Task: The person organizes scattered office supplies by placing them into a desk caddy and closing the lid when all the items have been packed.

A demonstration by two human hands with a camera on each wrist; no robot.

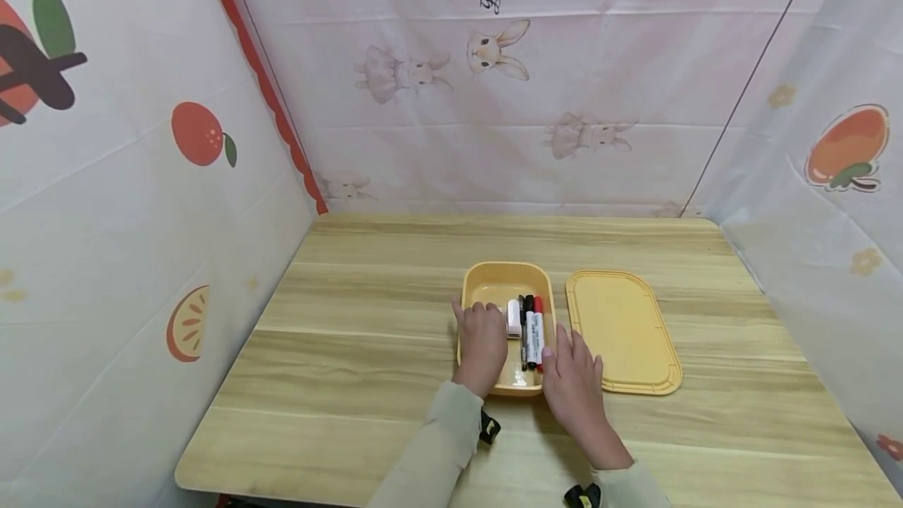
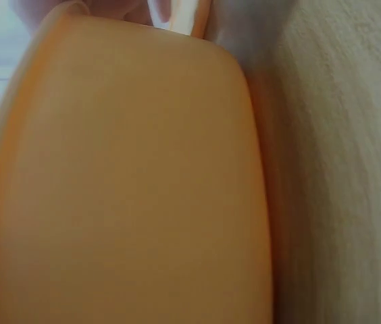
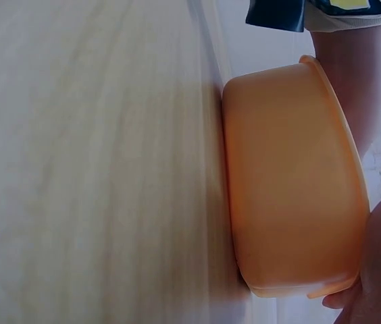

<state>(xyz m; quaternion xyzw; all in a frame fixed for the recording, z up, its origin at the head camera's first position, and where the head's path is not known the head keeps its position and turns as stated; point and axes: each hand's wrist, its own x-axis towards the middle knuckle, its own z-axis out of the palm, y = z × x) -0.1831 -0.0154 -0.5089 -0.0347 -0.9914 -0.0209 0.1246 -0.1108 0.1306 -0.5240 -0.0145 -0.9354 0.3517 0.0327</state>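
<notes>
A yellow plastic box [image 1: 515,391] stands open on the wooden table. Over its left side reaches my left hand [image 1: 484,343], fingers down inside; whatever they may hold is hidden. Beside those fingers lies a white eraser [image 1: 513,318]. To its right are a slim black pen [image 1: 524,347], a black-capped marker [image 1: 531,335] and a red-capped marker [image 1: 539,332], lengthwise along the right wall. At the right near corner my right hand [image 1: 574,382] holds the box, thumb over the rim and fingers along the outside. The left wrist view shows mostly the box's near wall [image 2: 130,169].
A flat yellow lid [image 1: 624,332] lies on the table just right of the box. The wooden tabletop [image 1: 367,367] extends around both. Printed cloth [image 1: 423,163] hangs behind the table and along both sides.
</notes>
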